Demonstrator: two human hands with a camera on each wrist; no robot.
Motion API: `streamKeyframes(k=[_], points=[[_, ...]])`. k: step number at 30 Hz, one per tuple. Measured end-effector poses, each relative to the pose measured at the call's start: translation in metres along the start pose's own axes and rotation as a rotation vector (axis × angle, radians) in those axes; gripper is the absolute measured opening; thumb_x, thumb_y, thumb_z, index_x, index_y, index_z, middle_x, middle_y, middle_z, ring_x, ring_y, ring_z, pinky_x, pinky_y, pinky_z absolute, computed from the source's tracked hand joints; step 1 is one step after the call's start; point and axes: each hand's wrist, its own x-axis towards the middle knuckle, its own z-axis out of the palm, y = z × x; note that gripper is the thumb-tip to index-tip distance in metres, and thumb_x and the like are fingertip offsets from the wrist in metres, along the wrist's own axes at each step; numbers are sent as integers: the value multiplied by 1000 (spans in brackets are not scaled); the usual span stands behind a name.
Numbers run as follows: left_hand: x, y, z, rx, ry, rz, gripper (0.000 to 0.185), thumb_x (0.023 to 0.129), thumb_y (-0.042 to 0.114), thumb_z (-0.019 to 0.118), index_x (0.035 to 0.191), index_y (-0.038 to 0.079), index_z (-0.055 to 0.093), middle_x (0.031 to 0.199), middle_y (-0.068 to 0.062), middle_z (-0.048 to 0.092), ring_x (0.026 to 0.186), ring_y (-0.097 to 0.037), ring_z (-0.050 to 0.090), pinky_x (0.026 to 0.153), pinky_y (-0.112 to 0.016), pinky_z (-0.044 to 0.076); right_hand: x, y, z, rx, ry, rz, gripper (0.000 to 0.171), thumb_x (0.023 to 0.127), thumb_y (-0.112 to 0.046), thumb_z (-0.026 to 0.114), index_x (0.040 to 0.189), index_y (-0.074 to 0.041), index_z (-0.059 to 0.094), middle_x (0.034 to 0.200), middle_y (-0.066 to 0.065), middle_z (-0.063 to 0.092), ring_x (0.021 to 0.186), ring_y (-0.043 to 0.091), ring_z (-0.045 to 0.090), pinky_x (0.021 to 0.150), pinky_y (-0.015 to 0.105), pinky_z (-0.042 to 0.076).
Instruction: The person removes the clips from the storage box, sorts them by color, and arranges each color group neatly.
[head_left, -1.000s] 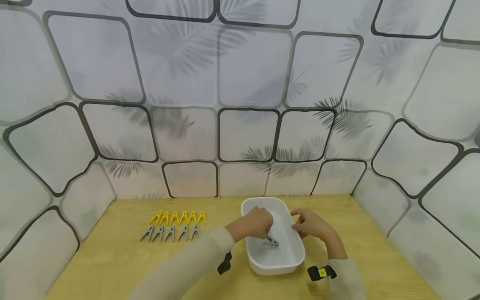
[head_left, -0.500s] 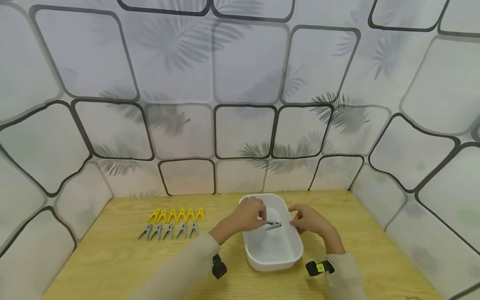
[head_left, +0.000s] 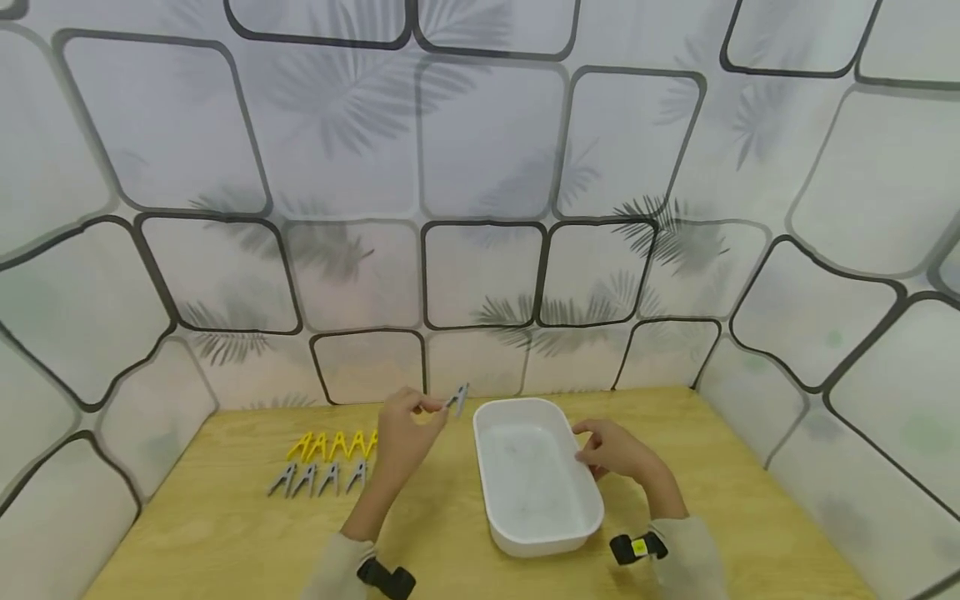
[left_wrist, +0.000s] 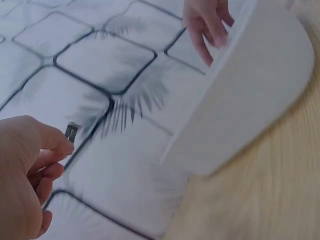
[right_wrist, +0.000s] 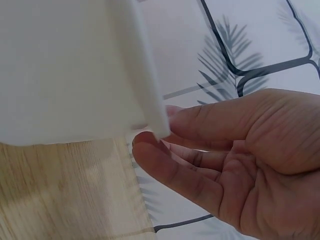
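A grey clothes peg (head_left: pixel 457 399) is pinched by one end between the thumb and fingertips of the left hand (head_left: pixel 401 429), held up in the air above the worktop (head_left: pixel 225 533), just left of the far left corner of the white plastic tub (head_left: pixel 592 508) and clear of it. In the left wrist view only the peg's small grey end (left_wrist: pixel 71 132) shows past the thumb, with the other fingers curled under. The right hand (head_left: pixel 618 450) is at the tub's right rim, its fingers nearly straight and lightly bent, the fingertips (right_wrist: pixel 150 145) touching the rim's edge in the right wrist view; it grips nothing else. The tub stands on the worktop between the two hands, its long side running away from the person, and nothing can be made out inside it. To the left of the left hand, two rows of pegs lie on the wood: yellow pegs (head_left: pixel 330 443) in the far row and grey pegs (head_left: pixel 311 478) in the near row, side by side, with the right ends of both rows hidden behind the hand and forearm. Patterned white panels (head_left: pixel 487 167) wall in the worktop at the back and sides.
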Motion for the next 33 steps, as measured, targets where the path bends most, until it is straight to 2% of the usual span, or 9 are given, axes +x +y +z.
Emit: streamKeyframes(k=[2, 5, 9, 15, 20, 24, 29, 33], points=[[-9, -12, -14, 31, 47, -60, 9, 80, 3, 82, 78, 6, 74, 81, -8, 69, 79, -25, 61, 76, -31, 48, -1, 1, 3, -1, -3, 0, 50, 96, -1, 64, 139, 16, 46, 82, 13, 65, 69, 19, 67, 69, 47, 61], [-23, -27, -28, 109, 79, -136, 9, 80, 4, 82, 77, 6, 74, 80, -9, 69, 79, -29, 62, 76, -35, 47, -3, 1, 5, -10, -3, 8, 50, 96, -1, 64, 139, 16, 46, 83, 13, 65, 70, 19, 67, 69, 45, 61], [-37, -40, -36, 163, 105, -192, 8, 78, 2, 81, 76, 5, 74, 81, -11, 68, 80, -34, 62, 79, -43, 44, -4, -3, 3, -25, 10, 16, 49, 96, -1, 64, 139, 16, 47, 83, 15, 65, 70, 20, 68, 68, 44, 61], [-50, -52, -32, 211, 144, -170, 12, 74, 0, 82, 69, 4, 72, 85, -16, 64, 85, -39, 56, 94, -67, 38, -2, -4, 2, -25, 11, 21, 50, 96, -1, 63, 139, 16, 46, 84, 16, 65, 70, 20, 68, 69, 46, 61], [-54, -60, -27, 244, 187, -146, 14, 73, 1, 82, 67, 5, 69, 88, -17, 61, 92, -40, 51, 98, -75, 29, 3, -6, 2, -30, 13, 23, 49, 96, -2, 64, 139, 15, 47, 83, 15, 66, 69, 20, 68, 69, 46, 61], [-58, -63, -25, 265, 170, -187, 15, 75, 2, 81, 67, 6, 68, 91, -17, 59, 95, -41, 49, 100, -73, 21, 3, -8, 1, -25, 14, 23, 49, 96, -1, 64, 138, 15, 47, 83, 16, 66, 69, 20, 68, 69, 47, 60], [-65, -65, -26, 316, 93, -270, 16, 76, 7, 82, 67, 7, 69, 94, -18, 60, 98, -41, 49, 99, -67, 21, 0, -6, 2, -23, 2, 32, 49, 96, -1, 64, 139, 16, 47, 83, 17, 66, 68, 20, 68, 69, 46, 61], [-68, -63, -27, 310, 69, -283, 22, 75, 10, 85, 63, 10, 66, 95, -19, 62, 102, -45, 50, 99, -66, 19, 1, -5, 4, -37, 12, 38, 48, 96, -1, 63, 139, 15, 47, 83, 16, 65, 68, 20, 68, 70, 45, 61]])
